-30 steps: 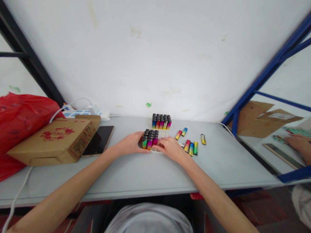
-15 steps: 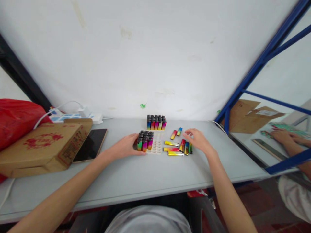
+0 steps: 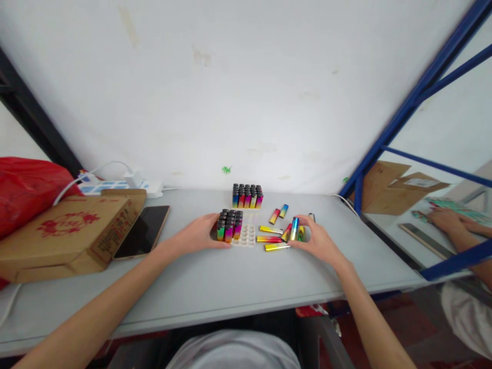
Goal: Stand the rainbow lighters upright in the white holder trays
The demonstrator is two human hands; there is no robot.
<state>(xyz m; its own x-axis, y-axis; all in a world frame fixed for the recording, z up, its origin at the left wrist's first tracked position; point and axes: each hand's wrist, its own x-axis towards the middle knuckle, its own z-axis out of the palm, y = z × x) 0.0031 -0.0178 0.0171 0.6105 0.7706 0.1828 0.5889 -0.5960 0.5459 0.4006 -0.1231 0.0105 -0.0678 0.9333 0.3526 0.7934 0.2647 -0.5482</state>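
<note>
A white tray (image 3: 249, 236) has rows of round holes; upright lighters (image 3: 229, 226) with black tops fill its left side, and holes show on its right. My left hand (image 3: 197, 234) grips the left side of this group, thumb at the front and fingers behind. My right hand (image 3: 318, 242) pinches a blue-and-yellow lighter (image 3: 294, 229) between thumb and fingers, tilted upright over the loose pile. Around it lie several loose lighters, among them a red-and-yellow one (image 3: 274, 216), a blue one (image 3: 283, 210) and a yellow one (image 3: 275, 247).
Behind stands a full block of upright lighters (image 3: 247, 197) near the wall. At left are a phone (image 3: 143, 231), a cardboard box (image 3: 65, 230), a power strip (image 3: 154, 187) and a red bag (image 3: 31, 179). Right, past a blue frame (image 3: 388, 128), another person's hands (image 3: 448, 218) show.
My right hand has come down and toward me onto the loose lighters and taken hold of the blue-and-yellow one, lifting its end. My left hand stays at the tray.
</note>
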